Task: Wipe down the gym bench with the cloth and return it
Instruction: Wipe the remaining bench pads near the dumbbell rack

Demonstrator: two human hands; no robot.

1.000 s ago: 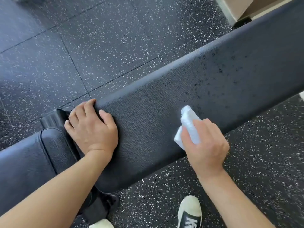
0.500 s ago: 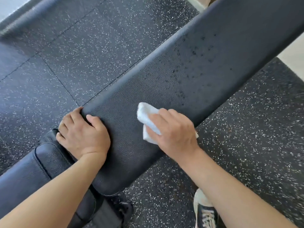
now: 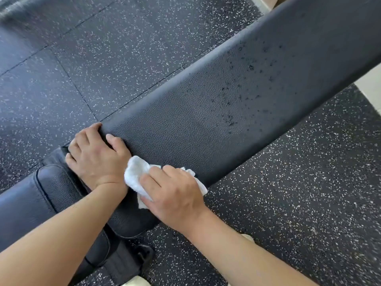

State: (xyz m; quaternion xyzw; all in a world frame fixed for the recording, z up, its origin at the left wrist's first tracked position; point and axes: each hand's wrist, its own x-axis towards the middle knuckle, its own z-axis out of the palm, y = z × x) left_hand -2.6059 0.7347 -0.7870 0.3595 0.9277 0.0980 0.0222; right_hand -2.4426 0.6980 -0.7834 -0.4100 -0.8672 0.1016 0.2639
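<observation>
A long black padded gym bench (image 3: 206, 112) runs diagonally from lower left to upper right, with dark droplets speckling its upper right part. My right hand (image 3: 175, 193) presses a crumpled white cloth (image 3: 136, 176) onto the pad's near edge, fingers curled over it. My left hand (image 3: 97, 155) grips the pad's left end, fingers wrapped over the corner and thumb on top. The cloth touches my left wrist. A second black pad (image 3: 31, 203) continues at the lower left.
Black rubber floor tiles (image 3: 103, 58) with white flecks surround the bench. The bench's black frame (image 3: 123, 259) shows below the pads. The toes of my shoes (image 3: 136, 280) peek in at the bottom edge. A pale floor strip (image 3: 369, 87) lies at the right.
My right hand has slid the cloth leftward along the bench pad until it meets my left wrist. My left hand has kept its grip on the pad's end.
</observation>
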